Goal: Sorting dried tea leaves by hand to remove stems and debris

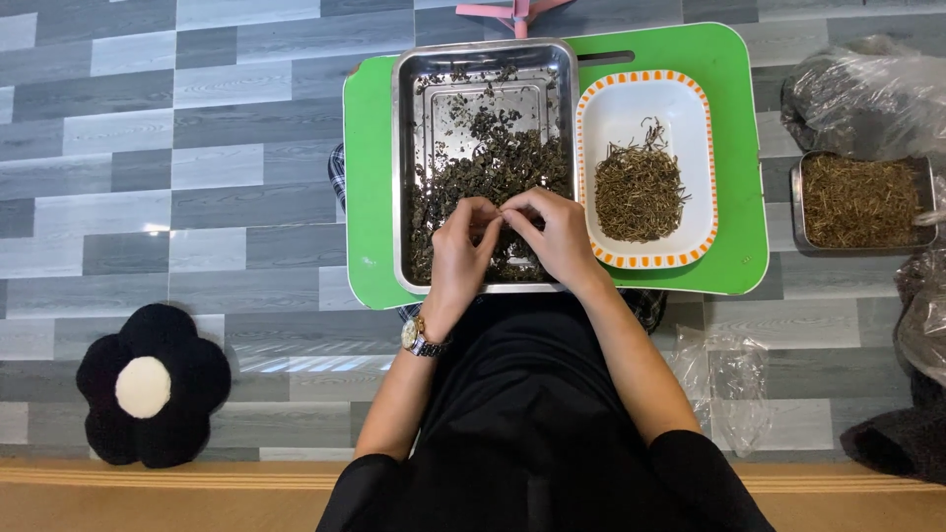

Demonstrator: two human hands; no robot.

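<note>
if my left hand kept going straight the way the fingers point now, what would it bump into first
Your left hand points up and to the right, so its fingertips would almost at once meet your right hand, which they seem to touch already above the metal tray of dark leaves.

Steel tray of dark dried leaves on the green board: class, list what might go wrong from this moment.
1. The steel tray overhangs the green board's near edge under both hands; a press there might tip it.
2. The white dish of sorted stems sits right beside the tray, so leaves could get mixed in.
3. The small piece pinched between the fingertips could drop back unnoticed.
</note>
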